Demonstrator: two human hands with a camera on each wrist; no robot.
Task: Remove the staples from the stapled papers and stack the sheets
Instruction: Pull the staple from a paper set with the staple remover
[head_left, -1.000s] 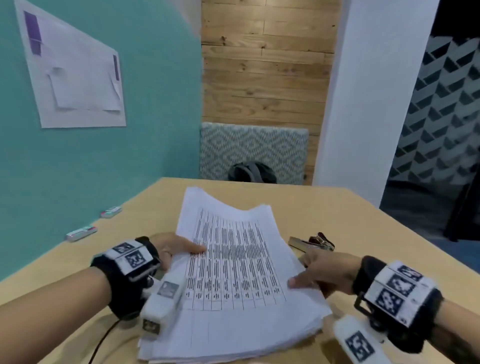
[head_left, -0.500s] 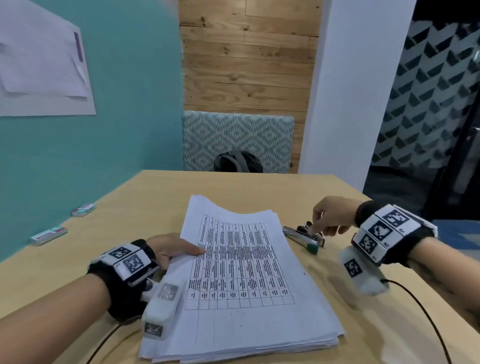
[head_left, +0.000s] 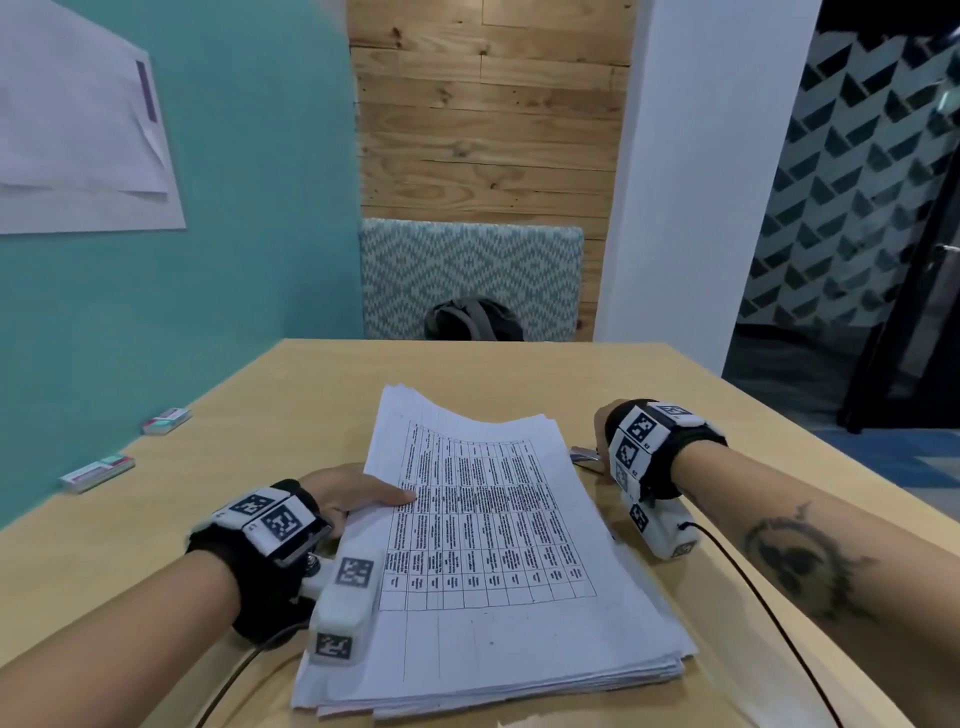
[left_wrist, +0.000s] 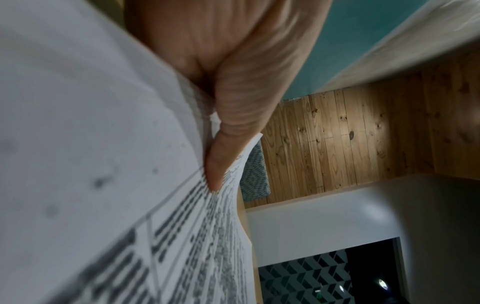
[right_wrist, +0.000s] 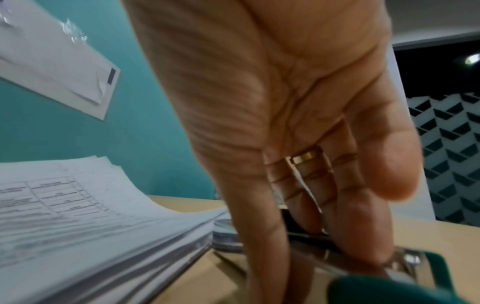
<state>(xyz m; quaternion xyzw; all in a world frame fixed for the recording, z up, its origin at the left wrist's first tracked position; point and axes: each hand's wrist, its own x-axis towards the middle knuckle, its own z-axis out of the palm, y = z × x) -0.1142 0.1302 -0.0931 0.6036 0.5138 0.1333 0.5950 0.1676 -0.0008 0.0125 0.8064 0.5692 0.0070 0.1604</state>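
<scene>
Fig. Head + both wrist views, one moment. Landmark: paper stack (head_left: 483, 545), lying on the table (head_left: 311, 415) in front of the person.

L hand (head_left: 353, 493): at the stack's left edge. Thumb lies flat on the top sheet, other fingers under the edge; the edge is pinched and slightly lifted (L wrist view).

R hand (head_left: 602, 441): just right of the stack, mostly hidden behind the wrist unit in the head view. R wrist view shows fingers (right_wrist: 363, 226) reaching down, narrow, tips on a metal tool (right_wrist: 363, 273) with a green end, prob. the stapler/remover. Thumb and fingers close on it from either side; grip looks begun, tool not lifted off the table. A second metal piece (right_wrist: 224, 236) lies between tool and stack, touching the stack's edge; identity unclear.

Staples: none visible in any view; which corner is bound cannot be told.

Step in hand (judgement): fetching the tool. To do it well:
- Take the tool by its body, not the tip, so the working end stays free.
- Keep L hand pinning the stack so sheets don't fan out or slide.
- Find the staple before bringing the tool in; work under it flat to avoid tearing paper.

Also left of the stack, near the teal wall: two small boxes (head_left: 98, 473).
</scene>
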